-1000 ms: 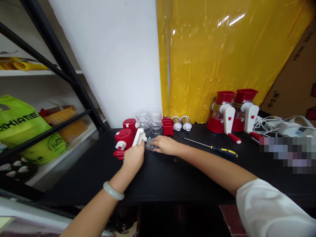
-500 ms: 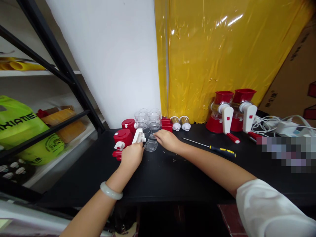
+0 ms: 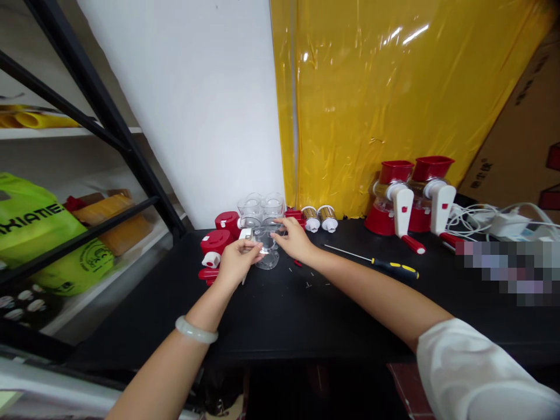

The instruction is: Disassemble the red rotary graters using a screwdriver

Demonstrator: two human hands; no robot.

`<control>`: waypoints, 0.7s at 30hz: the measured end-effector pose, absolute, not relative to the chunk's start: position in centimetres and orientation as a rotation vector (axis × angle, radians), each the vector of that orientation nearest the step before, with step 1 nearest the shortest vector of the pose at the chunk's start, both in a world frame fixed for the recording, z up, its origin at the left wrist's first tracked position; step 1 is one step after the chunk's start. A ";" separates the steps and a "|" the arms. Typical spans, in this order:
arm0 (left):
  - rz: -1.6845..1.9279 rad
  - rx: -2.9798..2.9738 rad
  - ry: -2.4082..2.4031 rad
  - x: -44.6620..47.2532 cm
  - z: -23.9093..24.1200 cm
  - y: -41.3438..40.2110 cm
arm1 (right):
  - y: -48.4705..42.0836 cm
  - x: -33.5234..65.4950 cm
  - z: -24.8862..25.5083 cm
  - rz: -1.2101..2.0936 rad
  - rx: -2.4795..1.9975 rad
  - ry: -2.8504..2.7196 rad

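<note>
A clear plastic part (image 3: 263, 238), curved and see-through, is raised a little above the table between my hands. My left hand (image 3: 238, 258) pinches its lower left edge between thumb and fingers. Across from it, my right hand (image 3: 295, 240) grips the right side, thumb and forefinger bent at the rim. Below lies another clear piece (image 3: 268, 261) on the black table. The white crank handle (image 3: 245, 233) is mostly hidden behind my left hand. Two red housings (image 3: 217, 240) with white knobs stand left of my hands, near red handle grips (image 3: 209, 274).
Clear cups (image 3: 273, 204), red parts (image 3: 296, 216) and two grater drums (image 3: 328, 219) line the back. A screwdriver (image 3: 394, 267) and loose screws (image 3: 308, 284) lie to the right. Two assembled rotary graters (image 3: 396, 198) stand beside white cables (image 3: 476, 221). A black rack (image 3: 131, 151) borders the left.
My left hand has let go of the white crank handle, which lies lower on the table, and now holds the clear plastic part. My right hand has lifted slightly and grips the same part.
</note>
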State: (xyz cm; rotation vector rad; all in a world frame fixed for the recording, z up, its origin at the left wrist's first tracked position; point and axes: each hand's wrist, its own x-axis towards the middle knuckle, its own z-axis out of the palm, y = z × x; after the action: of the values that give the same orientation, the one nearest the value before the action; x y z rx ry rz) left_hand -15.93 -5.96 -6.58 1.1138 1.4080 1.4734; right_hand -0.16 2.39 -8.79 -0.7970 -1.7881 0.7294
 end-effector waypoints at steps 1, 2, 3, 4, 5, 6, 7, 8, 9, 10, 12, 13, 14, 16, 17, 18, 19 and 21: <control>1.462 1.103 1.410 -16.0 -6.4 -6.0 | 2.0 -0.1 -8.7 0.685 -0.779 -1.844; 1.438 1.106 1.421 -16.1 -6.3 -6.0 | 1.7 0.1 -8.6 0.651 -0.744 -1.918; 1.413 1.113 1.441 -16.2 -6.1 -6.0 | 1.4 0.1 -8.4 0.618 -0.703 -2.002; 1.396 1.121 1.467 -16.4 -6.0 -6.0 | 1.0 0.2 -8.3 0.581 -0.672 -2.079; 1.391 1.134 1.490 -16.5 -5.9 -6.0 | 0.7 0.2 -8.2 0.548 -0.662 -2.131; 1.398 1.149 1.510 -16.6 -5.9 -6.0 | 0.4 0.1 -8.2 0.526 -0.682 -2.149; 1.421 1.167 1.526 -16.7 -5.9 -6.1 | 0.2 0.0 -8.1 0.521 -0.728 -2.133; 1.445 1.196 1.544 -16.6 -6.0 -6.2 | -0.1 -0.3 -8.1 0.538 -0.791 -2.093; 1.467 1.238 1.570 -16.4 -6.2 -6.3 | -0.3 -0.6 -8.1 0.579 -0.856 -2.044; 1.483 1.288 1.597 -16.2 -6.4 -6.5 | -0.4 -0.9 -8.1 0.632 -0.915 -1.993; 1.483 1.382 1.633 -15.4 -6.9 -6.9 | -0.5 -1.6 -8.0 0.715 -0.991 -1.926; 1.473 1.416 1.634 -15.0 -7.2 -7.1 | -0.5 -1.9 -7.9 0.730 -1.008 -1.919; 1.465 1.433 1.622 -14.6 -7.4 -7.3 | -0.4 -2.1 -7.7 0.730 -1.014 -1.926; 1.462 1.436 1.569 -14.3 -7.8 -7.6 | -0.1 -2.0 -7.3 0.729 -0.980 -1.978; 1.462 1.427 1.542 -14.4 -7.8 -7.6 | 0.1 -1.9 -7.1 0.740 -0.933 -2.022; 1.462 1.408 1.515 -14.6 -7.7 -7.7 | 0.4 -1.5 -6.9 0.748 -0.873 -2.072; 1.447 1.382 1.487 -15.0 -7.5 -7.7 | 0.7 -1.2 -6.7 0.739 -0.801 -2.125; 1.344 1.315 1.440 -15.9 -6.6 -7.9 | 1.3 -0.3 -6.6 0.663 -0.646 -2.229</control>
State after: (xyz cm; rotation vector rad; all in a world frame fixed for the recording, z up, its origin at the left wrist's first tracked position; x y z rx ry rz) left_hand -15.87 -7.92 -6.64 1.3149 1.4402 1.3445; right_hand -0.29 1.31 -6.56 -0.6459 -2.2293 0.6635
